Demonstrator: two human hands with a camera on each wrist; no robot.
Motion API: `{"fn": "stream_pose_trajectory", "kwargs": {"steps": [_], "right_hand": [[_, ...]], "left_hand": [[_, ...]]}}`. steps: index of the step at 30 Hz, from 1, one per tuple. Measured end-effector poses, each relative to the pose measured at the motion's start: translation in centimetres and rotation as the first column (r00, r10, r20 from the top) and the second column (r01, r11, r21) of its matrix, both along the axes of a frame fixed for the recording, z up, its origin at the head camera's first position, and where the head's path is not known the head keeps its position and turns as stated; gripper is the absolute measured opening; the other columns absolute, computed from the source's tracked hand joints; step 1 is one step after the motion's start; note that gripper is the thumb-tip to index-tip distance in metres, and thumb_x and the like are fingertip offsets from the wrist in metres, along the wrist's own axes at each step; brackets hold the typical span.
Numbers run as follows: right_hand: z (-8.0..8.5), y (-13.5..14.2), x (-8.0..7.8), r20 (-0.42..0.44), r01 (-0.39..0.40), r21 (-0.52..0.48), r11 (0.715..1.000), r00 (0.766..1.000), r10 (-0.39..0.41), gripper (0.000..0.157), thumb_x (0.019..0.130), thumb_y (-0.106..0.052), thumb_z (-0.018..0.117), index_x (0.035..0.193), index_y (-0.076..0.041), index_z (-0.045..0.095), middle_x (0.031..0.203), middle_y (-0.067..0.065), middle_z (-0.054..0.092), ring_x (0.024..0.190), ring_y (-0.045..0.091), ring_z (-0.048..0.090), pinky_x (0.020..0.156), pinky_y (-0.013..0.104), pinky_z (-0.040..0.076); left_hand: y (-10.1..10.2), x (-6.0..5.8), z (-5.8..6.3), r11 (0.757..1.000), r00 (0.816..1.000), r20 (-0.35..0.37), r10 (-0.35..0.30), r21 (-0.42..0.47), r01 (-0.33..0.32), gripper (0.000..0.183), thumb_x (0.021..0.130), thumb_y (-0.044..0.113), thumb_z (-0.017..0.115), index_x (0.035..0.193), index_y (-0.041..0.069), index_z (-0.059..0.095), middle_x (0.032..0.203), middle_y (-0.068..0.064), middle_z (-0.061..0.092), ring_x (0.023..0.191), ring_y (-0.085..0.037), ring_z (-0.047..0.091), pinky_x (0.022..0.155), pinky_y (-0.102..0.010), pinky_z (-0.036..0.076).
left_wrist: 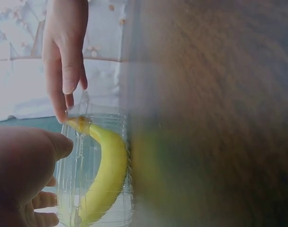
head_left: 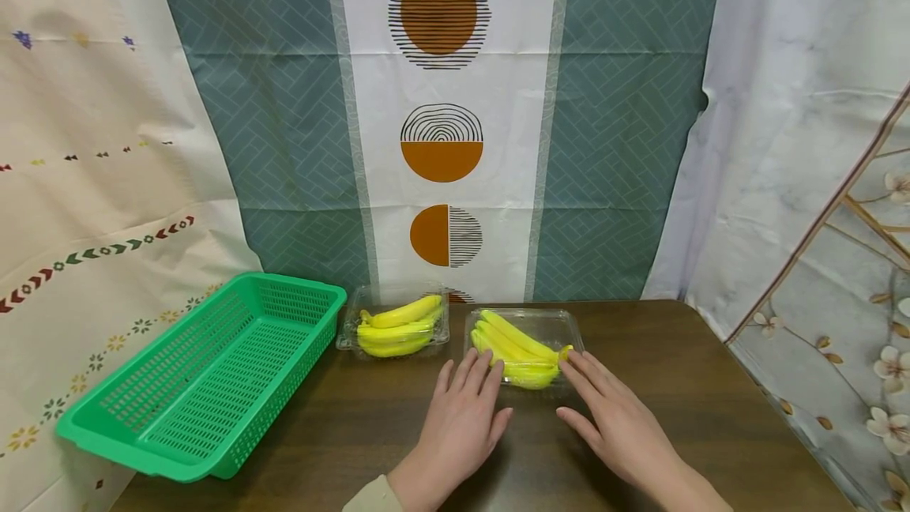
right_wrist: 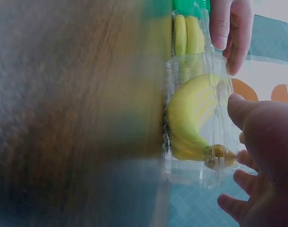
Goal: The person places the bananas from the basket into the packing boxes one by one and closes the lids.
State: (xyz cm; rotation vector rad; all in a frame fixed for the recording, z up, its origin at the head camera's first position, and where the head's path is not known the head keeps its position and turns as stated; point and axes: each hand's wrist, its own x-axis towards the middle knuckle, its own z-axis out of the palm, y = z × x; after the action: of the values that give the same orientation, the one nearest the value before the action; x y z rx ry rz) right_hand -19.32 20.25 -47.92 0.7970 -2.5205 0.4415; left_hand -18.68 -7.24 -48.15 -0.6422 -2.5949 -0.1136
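Note:
A clear plastic container [head_left: 569, 324] holding a bunch of yellow bananas [head_left: 515, 342] sits on the table in the head view. At its near left corner is my left hand [head_left: 460, 421], fingers straight and palm down. My right hand [head_left: 626, 421] reaches over the near right corner, its fingertips by the brown-tipped banana stem [head_left: 565, 352]. Both wrist views show the container standing between the two hands, the bananas seen through its clear side. In the right wrist view the right fingers [right_wrist: 246, 182] are spread beside the stem end. Neither hand is curled round anything.
Left of this container stands a second clear container [head_left: 444, 338] with bananas [head_left: 398, 334]. A long green perforated basket [head_left: 284, 409] lies at the table's left side. Patterned cloths [head_left: 611, 141] hang behind and at both sides of the brown table [head_left: 697, 385].

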Motion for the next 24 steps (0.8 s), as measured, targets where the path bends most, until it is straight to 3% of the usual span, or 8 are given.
{"fn": "stream_pose_trajectory", "kwargs": {"steps": [11, 24], "right_hand": [[-0.1, -0.1, -1.7, -0.015, -0.007, -0.009, 1.000, 1.000, 0.007, 0.071, 0.099, -0.034, 0.085, 0.158, -0.004, 0.059, 0.164, 0.017, 0.054, 0.150, 0.043, 0.052, 0.111, 0.063, 0.051], [0.1, -0.4, -2.9, 0.037, 0.003, -0.001, 1.000, 0.999, -0.003, 0.072, 0.100, -0.034, 0.084, 0.160, -0.005, 0.057, 0.165, 0.018, 0.052, 0.153, 0.043, 0.048, 0.114, 0.063, 0.048]], "left_hand": [[0.2, -1.3, -0.3, 0.999, 0.999, -0.014, 0.032, -0.023, -0.032, 0.065, 0.106, 0.050, 0.072, 0.158, 0.011, 0.061, 0.163, -0.014, 0.055, 0.153, -0.036, 0.050, 0.119, -0.061, 0.044], [0.2, -2.6, -0.4, 0.999, 0.999, -0.016, 0.037, -0.021, -0.038, 0.067, 0.106, 0.048, 0.074, 0.159, 0.011, 0.059, 0.164, -0.015, 0.054, 0.153, -0.037, 0.049, 0.120, -0.061, 0.043]]}}
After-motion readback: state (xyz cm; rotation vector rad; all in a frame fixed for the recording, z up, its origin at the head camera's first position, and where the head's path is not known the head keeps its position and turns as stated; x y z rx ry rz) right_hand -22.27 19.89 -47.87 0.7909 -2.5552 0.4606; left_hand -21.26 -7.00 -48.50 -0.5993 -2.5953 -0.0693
